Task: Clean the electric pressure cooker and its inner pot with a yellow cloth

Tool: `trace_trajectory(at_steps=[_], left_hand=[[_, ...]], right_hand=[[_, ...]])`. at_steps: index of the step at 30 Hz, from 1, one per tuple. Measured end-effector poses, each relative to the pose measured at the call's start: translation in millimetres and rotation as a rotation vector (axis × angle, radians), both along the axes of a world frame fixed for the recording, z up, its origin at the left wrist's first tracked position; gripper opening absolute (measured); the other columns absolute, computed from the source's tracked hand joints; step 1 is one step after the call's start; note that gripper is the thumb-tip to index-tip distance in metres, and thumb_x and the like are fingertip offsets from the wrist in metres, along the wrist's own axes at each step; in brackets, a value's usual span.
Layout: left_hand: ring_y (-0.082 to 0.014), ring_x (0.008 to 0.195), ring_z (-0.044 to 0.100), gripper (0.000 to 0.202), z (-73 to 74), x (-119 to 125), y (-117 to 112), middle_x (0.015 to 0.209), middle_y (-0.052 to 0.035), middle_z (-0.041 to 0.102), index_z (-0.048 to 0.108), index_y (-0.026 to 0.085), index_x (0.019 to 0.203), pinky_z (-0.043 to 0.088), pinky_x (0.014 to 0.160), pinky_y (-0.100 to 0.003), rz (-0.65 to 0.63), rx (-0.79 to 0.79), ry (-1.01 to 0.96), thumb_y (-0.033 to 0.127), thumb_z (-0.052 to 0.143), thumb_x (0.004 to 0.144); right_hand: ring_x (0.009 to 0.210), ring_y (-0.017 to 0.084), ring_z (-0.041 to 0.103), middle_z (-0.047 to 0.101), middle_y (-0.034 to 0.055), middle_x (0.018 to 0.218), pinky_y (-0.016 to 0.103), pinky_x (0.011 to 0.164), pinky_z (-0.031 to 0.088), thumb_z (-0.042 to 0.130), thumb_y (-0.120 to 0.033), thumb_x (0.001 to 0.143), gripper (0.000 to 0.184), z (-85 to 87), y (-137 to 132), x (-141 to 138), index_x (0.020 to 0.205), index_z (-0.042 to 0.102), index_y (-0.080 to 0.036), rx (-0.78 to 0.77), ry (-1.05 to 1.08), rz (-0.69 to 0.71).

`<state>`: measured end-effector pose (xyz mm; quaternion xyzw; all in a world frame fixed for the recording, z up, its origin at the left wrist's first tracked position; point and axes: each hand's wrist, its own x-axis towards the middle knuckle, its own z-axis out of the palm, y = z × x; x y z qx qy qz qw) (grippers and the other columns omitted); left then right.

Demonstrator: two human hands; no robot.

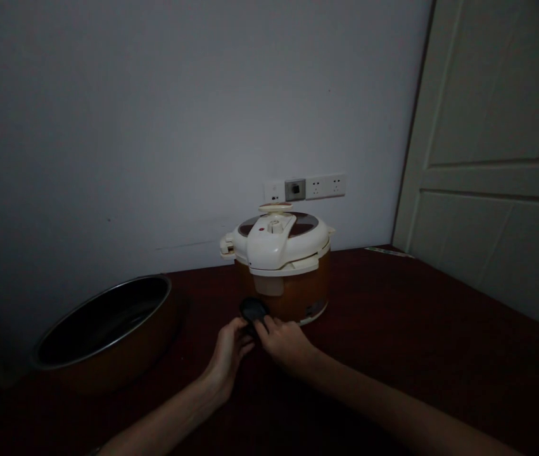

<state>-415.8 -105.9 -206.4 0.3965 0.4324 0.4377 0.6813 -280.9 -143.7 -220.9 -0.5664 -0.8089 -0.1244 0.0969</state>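
Observation:
A small black round object (253, 309) with a rim is held up in front of the pressure cooker; its exact kind is hard to make out in the dim light. My left hand (231, 348) closes on its lower left side, thumb near the rim. From the right, my right hand (284, 342) grips its near edge with bent fingers. Just behind both hands stands the electric pressure cooker (292, 288), brown-bodied with a white lid that has a knob on top. The black object overlaps the cooker's lower front in the view.
To the left, a large wide pan (112, 358) with a dark inside and brown outside sits on the dark red table (421, 361). Wall sockets (326, 186) are behind the cooker. A white panelled door (497, 145) is at the right, with a thin strip (387, 252) lying near it.

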Motion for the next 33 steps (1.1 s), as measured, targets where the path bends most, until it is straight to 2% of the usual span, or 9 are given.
trace_trajectory(at_steps=[5,11,15,19,22,26,28,31,33], left_hand=[[-0.0211,0.087,0.063,0.023,-3.6,-16.3,-11.8,0.089,-0.0083,0.068,0.066,0.016,0.082,0.049,0.075,-0.031,0.01,0.098,0.015,0.028,0.055,0.067],[-0.0206,0.076,0.066,0.016,-25.5,-1.8,-10.8,0.08,-0.0093,0.069,0.065,0.015,0.075,0.05,0.071,-0.032,-0.2,0.077,0.1,0.02,0.055,0.063],[-0.0196,0.076,0.065,0.016,-26.9,18.3,-11.5,0.076,-0.0086,0.071,0.07,0.017,0.071,0.048,0.068,-0.028,-0.4,0.36,0.269,0.014,0.056,0.064],[-0.0176,0.076,0.063,0.026,-24.6,32.9,-17.4,0.084,-0.0073,0.071,0.074,0.02,0.081,0.046,0.071,-0.026,-0.495,0.727,0.413,0.009,0.055,0.067],[-0.0169,0.073,0.062,0.029,-28.4,43.2,-19.5,0.088,-0.0076,0.07,0.073,0.02,0.094,0.045,0.07,-0.026,-0.502,0.832,0.448,0.012,0.057,0.071],[-0.0162,0.068,0.06,0.028,-34.6,56.6,-21.1,0.083,-0.0071,0.07,0.073,0.019,0.094,0.044,0.064,-0.025,-0.495,0.833,0.425,0.012,0.058,0.071],[-0.0154,0.065,0.059,0.026,-33.6,61.2,-23.6,0.08,-0.0064,0.07,0.073,0.019,0.088,0.043,0.063,-0.024,-0.496,0.855,0.404,0.01,0.058,0.069],[-0.0139,0.058,0.057,0.021,-22.1,64.3,-27.0,0.069,-0.0051,0.069,0.074,0.018,0.082,0.042,0.059,-0.023,-0.476,0.91,0.393,0.01,0.058,0.07],[-0.0132,0.052,0.057,0.017,-6.7,63.5,-26.2,0.062,-0.0041,0.067,0.072,0.017,0.079,0.042,0.054,-0.023,-0.434,0.97,0.365,0.013,0.057,0.072]], right_hand=[[0.079,0.022,0.065,0.061,0.011,0.108,0.029,0.057,0.049,0.053,-0.018,0.085,0.035,-0.4,-15.8,19.0,0.12,0.048,-0.017,-0.013,0.051,0.145],[0.071,0.016,0.064,0.056,0.0127,0.114,0.024,0.057,0.045,0.051,-0.009,0.082,0.028,-24.1,-27.3,85.4,0.106,0.059,-0.021,0.013,0.03,-0.054],[0.076,0.016,0.064,0.056,0.0111,0.112,0.026,0.065,0.048,0.05,-0.003,0.078,0.029,-33.4,-31.6,125.4,0.099,0.062,-0.019,0.07,0.179,-0.097],[0.085,0.017,0.062,0.056,0.0083,0.099,0.029,0.077,0.05,0.043,-0.003,0.078,0.025,-35.1,-39.5,152.5,0.09,0.06,-0.017,0.136,0.446,-0.225],[0.09,0.019,0.062,0.054,0.0098,0.106,0.033,0.081,0.05,0.047,-0.012,0.079,0.024,-33.6,-46.3,153.4,0.101,0.055,-0.016,0.148,0.548,-0.266],[0.105,0.028,0.059,0.044,0.0164,0.131,0.037,0.07,0.054,0.058,-0.023,0.073,0.072,-29.1,-52.2,135.1,0.138,0.027,-0.017,0.174,0.508,-0.321],[0.107,0.03,0.058,0.038,0.0181,0.137,0.035,0.061,0.054,0.057,-0.018,0.072,0.082,-28.8,-51.7,128.6,0.144,0.018,-0.021,0.193,0.39,-0.316],[0.102,0.027,0.061,0.05,0.0146,0.126,0.031,0.061,0.053,0.052,-0.008,0.074,0.067,-32.6,-48.1,128.2,0.137,0.039,-0.027,0.213,0.162,-0.165],[0.096,0.025,0.062,0.057,0.0128,0.113,0.029,0.062,0.053,0.049,-0.006,0.075,0.053,-34.1,-47.1,130.8,0.125,0.053,-0.026,0.235,0.104,-0.042]])
